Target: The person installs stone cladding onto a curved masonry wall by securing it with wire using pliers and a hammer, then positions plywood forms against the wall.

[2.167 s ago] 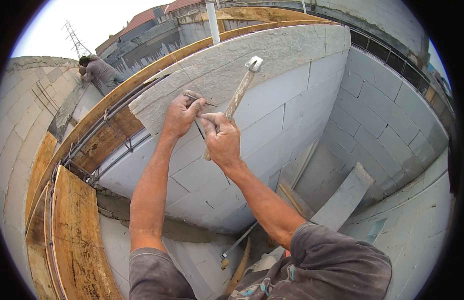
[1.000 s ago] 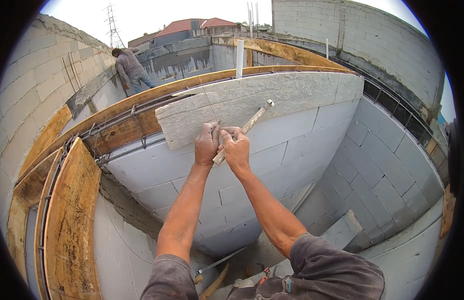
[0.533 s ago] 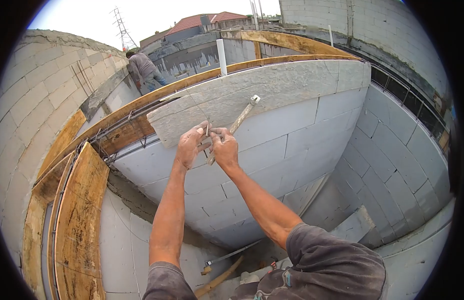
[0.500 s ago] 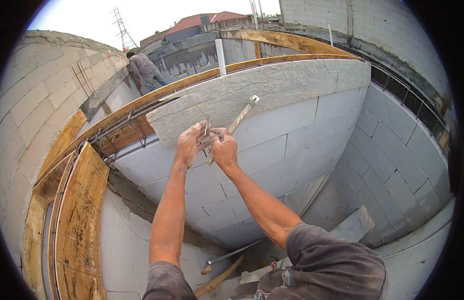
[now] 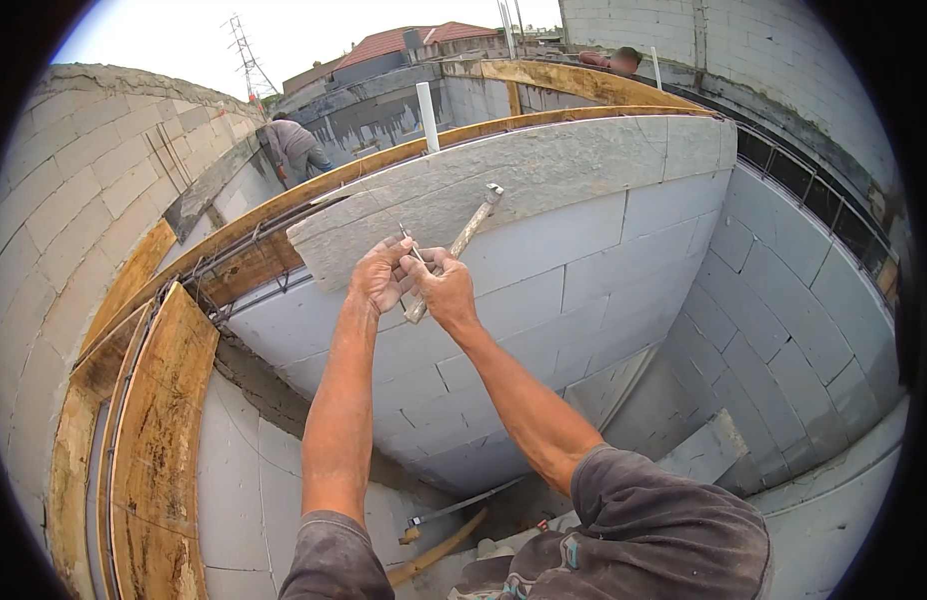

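My right hand (image 5: 447, 292) is closed around the handle of a hammer (image 5: 471, 229), whose head points up and away over a rough grey board (image 5: 574, 165). Close beside it, my left hand (image 5: 381, 278) pinches a thin metal piece that looks like a nail (image 5: 412, 246). The right thumb and fingertips meet the left fingers at this piece, so part of it is hidden. Both hands are in front of the board's lower left part, at the top of a wall of light grey blocks (image 5: 504, 310).
Wooden formwork boards (image 5: 164, 440) with steel bars (image 5: 239, 247) run along the left wall top. A white pipe (image 5: 428, 118) stands behind the grey board. One co-worker (image 5: 299, 142) bends at the far left; another person (image 5: 616, 62) shows at the back right. Below lies a deep walled space.
The hammer has shifted slightly left and the metal piece is tilted differently between my fingers. A person has come into view at the back right.
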`<state>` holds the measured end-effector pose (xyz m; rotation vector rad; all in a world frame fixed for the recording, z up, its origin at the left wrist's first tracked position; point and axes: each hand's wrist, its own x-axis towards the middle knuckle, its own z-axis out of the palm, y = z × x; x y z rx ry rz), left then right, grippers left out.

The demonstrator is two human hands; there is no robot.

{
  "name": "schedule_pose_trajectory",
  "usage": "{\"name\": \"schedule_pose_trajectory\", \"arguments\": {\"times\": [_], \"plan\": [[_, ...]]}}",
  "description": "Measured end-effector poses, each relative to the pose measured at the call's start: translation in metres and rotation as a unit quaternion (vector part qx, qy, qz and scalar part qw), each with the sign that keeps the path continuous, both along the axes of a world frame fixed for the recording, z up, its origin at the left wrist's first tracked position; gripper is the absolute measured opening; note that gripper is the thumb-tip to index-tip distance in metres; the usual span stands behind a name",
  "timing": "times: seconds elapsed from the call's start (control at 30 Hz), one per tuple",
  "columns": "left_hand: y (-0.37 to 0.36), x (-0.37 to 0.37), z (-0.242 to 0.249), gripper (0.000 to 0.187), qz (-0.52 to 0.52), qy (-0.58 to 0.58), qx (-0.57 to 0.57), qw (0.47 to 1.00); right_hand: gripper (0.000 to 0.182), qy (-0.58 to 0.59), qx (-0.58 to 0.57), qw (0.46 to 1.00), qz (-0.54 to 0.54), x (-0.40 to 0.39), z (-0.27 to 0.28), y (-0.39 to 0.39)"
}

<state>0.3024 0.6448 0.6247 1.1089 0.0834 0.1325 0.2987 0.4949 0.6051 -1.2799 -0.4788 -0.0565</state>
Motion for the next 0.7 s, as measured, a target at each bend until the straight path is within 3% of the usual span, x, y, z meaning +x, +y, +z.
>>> {"name": "schedule_pose_trajectory", "arguments": {"times": [0.17,0.23,0.33,0.4,0.47,0.57,0.67,0.7], "plan": [[-0.023,-0.011,0.01,0.032,0.076,0.014,0.053,0.996,0.023,-0.02,-0.099,0.988,-0.117,0.012,-0.006,0.008],[-0.022,-0.011,0.005,0.032,0.102,0.003,0.086,0.991,0.022,-0.023,-0.082,0.986,-0.143,0.011,-0.003,0.007],[-0.025,-0.019,0.0,0.023,0.143,-0.007,0.205,0.968,0.018,-0.049,-0.098,0.98,-0.165,0.013,0.001,0.003],[-0.026,-0.027,0.001,0.019,0.22,-0.044,0.393,0.892,0.017,-0.083,-0.12,0.975,-0.167,0.022,0.001,0.004],[-0.027,-0.035,0.004,0.018,0.292,-0.099,0.562,0.767,0.013,-0.132,-0.167,0.961,-0.175,0.025,0.004,0.002],[-0.014,-0.039,0.018,0.021,0.308,-0.169,0.732,0.583,0.011,-0.225,-0.214,0.932,-0.184,0.028,0.009,-0.002],[-0.001,-0.04,0.046,0.021,0.272,-0.189,0.749,0.574,0.01,-0.26,-0.269,0.915,-0.153,0.032,0.023,-0.013],[0.003,-0.039,0.053,0.021,0.249,-0.172,0.726,0.618,0.011,-0.258,-0.278,0.916,-0.132,0.036,0.027,-0.017]]}}
